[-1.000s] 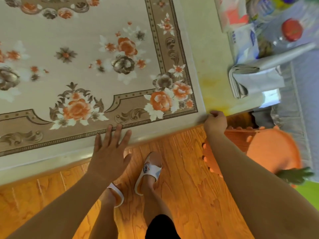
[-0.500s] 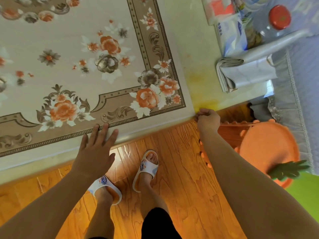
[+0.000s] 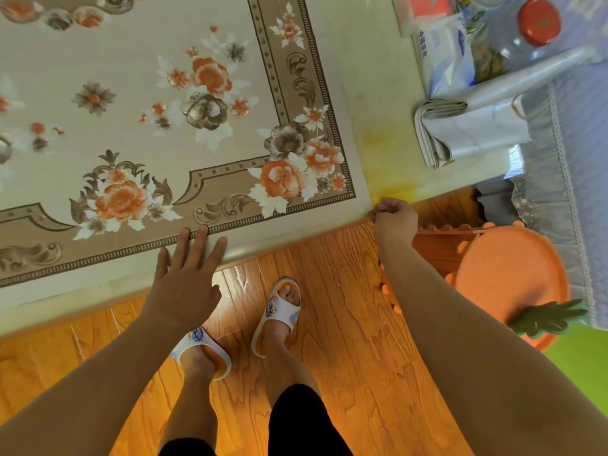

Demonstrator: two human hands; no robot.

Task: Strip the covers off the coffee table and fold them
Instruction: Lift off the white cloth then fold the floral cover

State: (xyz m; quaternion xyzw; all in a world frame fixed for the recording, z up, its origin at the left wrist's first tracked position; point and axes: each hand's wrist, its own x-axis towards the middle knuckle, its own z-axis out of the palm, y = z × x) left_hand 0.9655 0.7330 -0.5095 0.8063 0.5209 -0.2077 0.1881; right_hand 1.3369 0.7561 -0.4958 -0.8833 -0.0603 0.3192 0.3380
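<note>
A cream cover (image 3: pixel 138 103) printed with orange and grey flowers and a brown border lies flat on the coffee table (image 3: pixel 388 103). My left hand (image 3: pixel 187 274) lies open with straight fingers, its fingertips resting on the cover's near edge. My right hand (image 3: pixel 393 220) has its fingers curled and pinches the cover's near right corner at the table's front edge. To the right of the cover the bare pale tabletop shows, with a yellow stain near the corner.
A folded white cloth (image 3: pixel 467 133) sits at the table's right end, with plastic bags (image 3: pixel 450 44) and a red-lidded jar (image 3: pixel 539 21) behind it. An orange carrot-shaped stool (image 3: pixel 513 274) stands at my right. My slippered feet (image 3: pixel 276 314) are on the wooden floor.
My right hand has curled tighter onto the cover's corner. My left hand stays flat on the near edge. The view has shifted slightly as I stepped.
</note>
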